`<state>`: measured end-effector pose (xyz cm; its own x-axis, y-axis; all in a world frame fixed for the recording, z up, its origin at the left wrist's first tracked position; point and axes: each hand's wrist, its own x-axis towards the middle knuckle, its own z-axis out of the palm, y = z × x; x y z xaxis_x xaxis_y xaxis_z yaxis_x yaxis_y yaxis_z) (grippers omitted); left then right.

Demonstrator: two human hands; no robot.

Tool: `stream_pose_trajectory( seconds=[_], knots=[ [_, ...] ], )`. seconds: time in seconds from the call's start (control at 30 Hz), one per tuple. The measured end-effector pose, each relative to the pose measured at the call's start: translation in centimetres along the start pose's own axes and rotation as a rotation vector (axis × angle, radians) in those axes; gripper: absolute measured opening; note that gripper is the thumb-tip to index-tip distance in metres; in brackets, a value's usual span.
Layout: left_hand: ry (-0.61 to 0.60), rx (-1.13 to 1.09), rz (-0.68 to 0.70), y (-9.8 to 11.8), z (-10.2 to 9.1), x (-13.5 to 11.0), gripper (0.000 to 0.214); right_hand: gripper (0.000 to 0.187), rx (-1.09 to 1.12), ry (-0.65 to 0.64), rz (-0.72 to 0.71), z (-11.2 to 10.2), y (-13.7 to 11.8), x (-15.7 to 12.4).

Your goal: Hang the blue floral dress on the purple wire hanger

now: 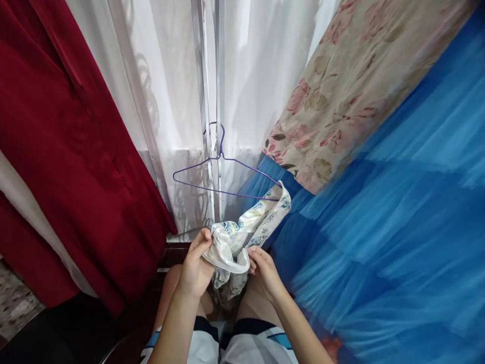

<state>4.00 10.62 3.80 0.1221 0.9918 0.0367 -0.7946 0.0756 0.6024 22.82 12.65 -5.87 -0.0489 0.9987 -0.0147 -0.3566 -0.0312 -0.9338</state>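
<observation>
A white garment [261,227] with a blue and yellow floral print hangs by one end over the right corner of a purple wire hanger [197,164]. Its near end has a pale edge that curves between my two hands. My left hand [197,263] pinches that edge on the left side, thumb against fingers. On the right side, my right hand [263,268] grips the same edge between thumb and fingertips. Part of the cloth droops below, between my knees. The hanger's hook goes round a pair of upright metallic strips, and its left corner carries no cloth.
A dark red curtain [87,151] hangs on the left, with white sheer cloth [166,65] behind the hanger. To the right are a floral cloth [329,101] and a large ruffled blue fabric [409,227]. A black surface [64,333] lies at lower left.
</observation>
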Motion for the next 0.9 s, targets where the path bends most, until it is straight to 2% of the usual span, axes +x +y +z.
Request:
stream_pose_trajectory(
  seconds=[0.13,0.27,0.37,0.43,0.5,0.6,0.73,0.8,0.9],
  knots=[
    [-0.067,0.138,0.028,0.5,0.9,-1.9,0.016,0.021,-0.271,-0.113,0.009,-0.1,0.3,-0.1],
    [-0.107,0.261,0.057,0.1,0.3,-3.0,0.021,0.001,-0.537,-0.237,-0.086,0.7,-0.3,-1.2],
    [-0.128,0.342,0.066,-0.1,-0.1,-3.4,0.030,0.029,-0.621,-0.273,-0.186,1.8,-1.9,-2.6],
    [-0.136,0.397,0.078,-0.1,0.0,-3.6,0.034,0.045,-0.571,-0.370,-0.186,2.6,-3.1,-3.5],
    [-0.146,0.478,0.092,-0.2,0.3,-3.6,0.038,0.053,-0.458,-0.498,-0.117,3.2,-4.0,-4.3],
    [-0.187,0.625,0.123,-0.6,0.6,-3.2,0.044,0.046,-0.216,-0.600,0.039,3.8,-4.6,-5.0],
    [-0.269,0.639,0.001,-1.9,-0.3,-2.5,0.050,0.038,-0.005,-0.579,0.162,4.0,-4.9,-5.3],
    [-0.269,0.609,-0.097,-2.8,-1.2,-2.4,0.049,0.043,0.064,-0.533,0.207,3.8,-5.2,-5.5],
    [-0.274,0.641,-0.224,-4.3,-2.3,-2.7,0.040,0.054,0.142,-0.393,0.231,2.8,-5.8,-6.1]
  ],
)
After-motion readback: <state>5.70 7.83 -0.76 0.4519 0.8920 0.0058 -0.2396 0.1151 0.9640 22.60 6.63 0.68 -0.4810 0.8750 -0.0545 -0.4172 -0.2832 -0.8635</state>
